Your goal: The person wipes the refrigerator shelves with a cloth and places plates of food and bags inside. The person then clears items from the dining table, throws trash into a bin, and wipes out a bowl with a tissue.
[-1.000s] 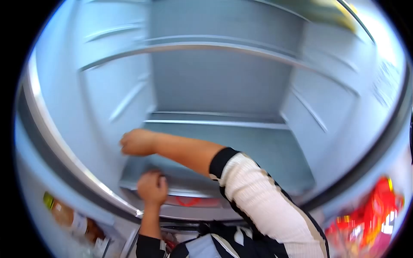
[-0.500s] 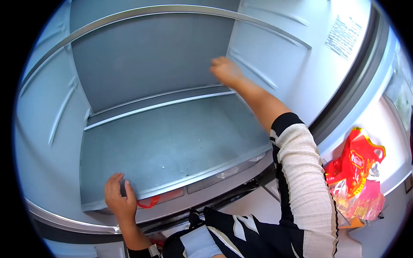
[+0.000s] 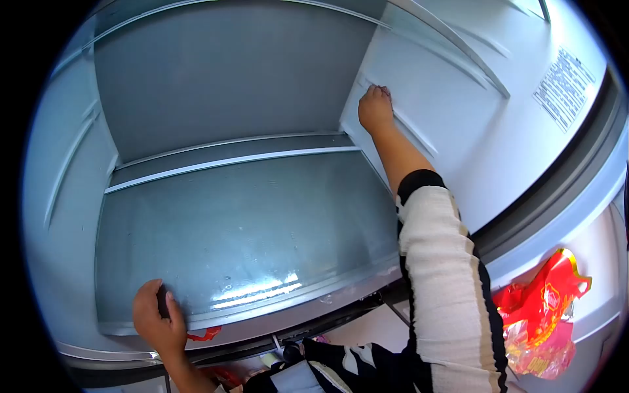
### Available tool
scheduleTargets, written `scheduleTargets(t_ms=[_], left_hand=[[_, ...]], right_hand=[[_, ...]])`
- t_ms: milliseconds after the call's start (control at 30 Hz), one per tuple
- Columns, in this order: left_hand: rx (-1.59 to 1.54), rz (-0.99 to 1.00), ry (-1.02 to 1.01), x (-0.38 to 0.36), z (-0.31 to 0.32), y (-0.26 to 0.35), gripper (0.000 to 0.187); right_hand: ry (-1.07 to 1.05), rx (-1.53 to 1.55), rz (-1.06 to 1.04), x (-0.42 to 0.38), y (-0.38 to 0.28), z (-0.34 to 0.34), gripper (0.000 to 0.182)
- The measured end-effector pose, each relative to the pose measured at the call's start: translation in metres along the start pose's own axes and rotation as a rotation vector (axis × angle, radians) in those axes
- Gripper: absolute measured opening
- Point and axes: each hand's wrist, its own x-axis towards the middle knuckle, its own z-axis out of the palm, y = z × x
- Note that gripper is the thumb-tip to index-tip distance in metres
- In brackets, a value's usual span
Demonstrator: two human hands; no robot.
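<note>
Inside an open refrigerator, my right hand [image 3: 376, 109] is closed against the right inner wall [image 3: 445, 118], near a moulded shelf rail. Whatever it may hold is too hidden to name. At the front left edge of the glass shelf [image 3: 242, 229], my left hand [image 3: 159, 318] has its thumb and fingers apart, with nothing seen between them. Small drops and a bright reflection show on the shelf.
Above is another shelf's edge [image 3: 452, 39]. A printed label [image 3: 565, 88] is on the right wall. Red and pink plastic packages [image 3: 547, 301] lie in the open door at the lower right. A red item [image 3: 206, 333] shows below the shelf's front edge.
My right hand has moved right, from before the back panel to the right wall. My left hand sits slightly lower and further left in view. The camera view has shifted.
</note>
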Motion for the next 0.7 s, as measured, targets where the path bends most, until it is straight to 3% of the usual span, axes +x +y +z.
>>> scheduleTargets(t_ms=[133,233,333,567,700], left_hand=[[-0.004,0.075,-0.002,0.0,0.002,-0.008,0.021],[-0.043,0.103,-0.022,0.004,0.002,-0.008,0.022],[-0.04,0.136,-0.036,0.007,0.001,-0.009,0.023],[-0.105,0.192,-0.024,0.009,0.004,0.002,0.023],[-0.191,0.25,-0.015,0.011,0.008,0.003,0.02]], right_hand=[[0.117,0.086,0.066,-0.036,0.018,-0.023,0.021],[0.042,0.14,0.004,-0.06,0.044,-0.041,0.016],[0.207,0.121,-0.052,-0.09,0.06,-0.057,0.009],[0.285,0.137,0.062,-0.127,0.083,-0.088,0.004],[0.081,0.123,0.191,-0.147,0.077,-0.085,0.005]])
